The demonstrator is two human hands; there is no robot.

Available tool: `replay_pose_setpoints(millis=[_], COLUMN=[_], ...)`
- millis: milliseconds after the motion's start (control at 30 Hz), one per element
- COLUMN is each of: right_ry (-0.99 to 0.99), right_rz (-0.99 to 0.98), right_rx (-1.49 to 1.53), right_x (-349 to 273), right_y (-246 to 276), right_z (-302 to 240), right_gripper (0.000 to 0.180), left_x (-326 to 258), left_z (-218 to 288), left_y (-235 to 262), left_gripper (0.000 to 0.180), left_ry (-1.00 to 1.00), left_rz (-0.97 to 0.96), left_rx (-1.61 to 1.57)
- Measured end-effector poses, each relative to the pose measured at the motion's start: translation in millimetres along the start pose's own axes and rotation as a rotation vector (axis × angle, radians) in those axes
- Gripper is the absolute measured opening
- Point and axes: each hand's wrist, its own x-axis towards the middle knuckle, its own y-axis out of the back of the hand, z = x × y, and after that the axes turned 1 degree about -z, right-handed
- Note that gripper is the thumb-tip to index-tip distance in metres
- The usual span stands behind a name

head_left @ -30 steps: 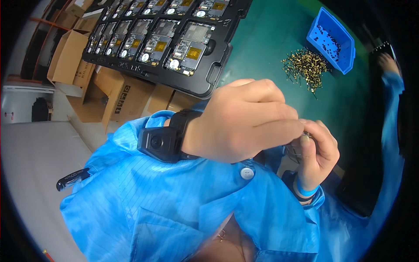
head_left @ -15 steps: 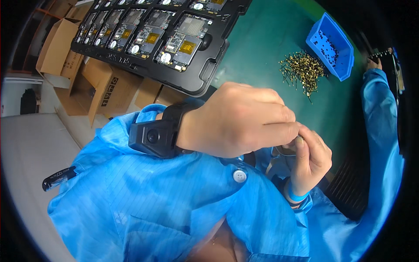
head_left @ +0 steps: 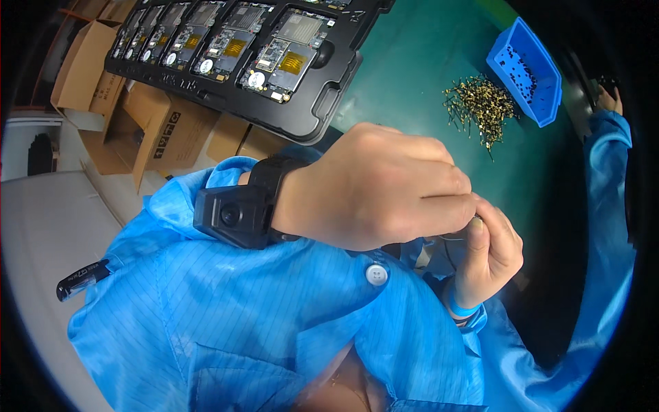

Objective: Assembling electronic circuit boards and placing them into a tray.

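My left hand (head_left: 384,185) is curled into a loose fist close to my chest, its fingertips meeting those of my right hand (head_left: 491,254) at a small part (head_left: 475,221) pinched between them; the part is mostly hidden, so I cannot tell its shape. I judge it light, stiff and easy to fumble, best held by its edges with fingertips only. Far right on the green mat (head_left: 412,75) lie a heap of brass pins (head_left: 480,106) and a blue bin (head_left: 528,69); far left, a black tray (head_left: 322,110) of circuit boards (head_left: 281,58), likely fragile.
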Motion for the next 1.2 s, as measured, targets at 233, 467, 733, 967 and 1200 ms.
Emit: replay_pose_setpoints(millis=[233,467,733,967,1200], right_ry=[0.001,0.021,0.006,-0.038,-0.139], right_rz=[-0.01,0.003,0.01,0.027,0.003], right_rx=[-0.002,-0.007,0.009,0.049,0.107], right_x=[-1.4,0.1,0.9,0.1,1.5], right_y=[0.9,0.0,-0.5,-2.2,-1.2], right_z=[2.5,2.6,0.5,-1.0,-5.6], right_gripper=[0.016,0.016,0.016,0.015,0.015], left_x=[-0.7,0.3,1.5,0.5,0.2], left_z=[0.4,0.3,0.8,-0.7,-0.9], left_y=[0.4,-1.5,-0.8,-0.3,1.1], left_gripper=[0.016,0.016,0.016,0.017,0.016], left_ry=[0.005,0.002,0.0,-0.023,-0.025], left_rz=[-0.016,-0.001,0.026,0.036,-0.001], left_rx=[0.005,0.007,-0.004,0.001,0.008])
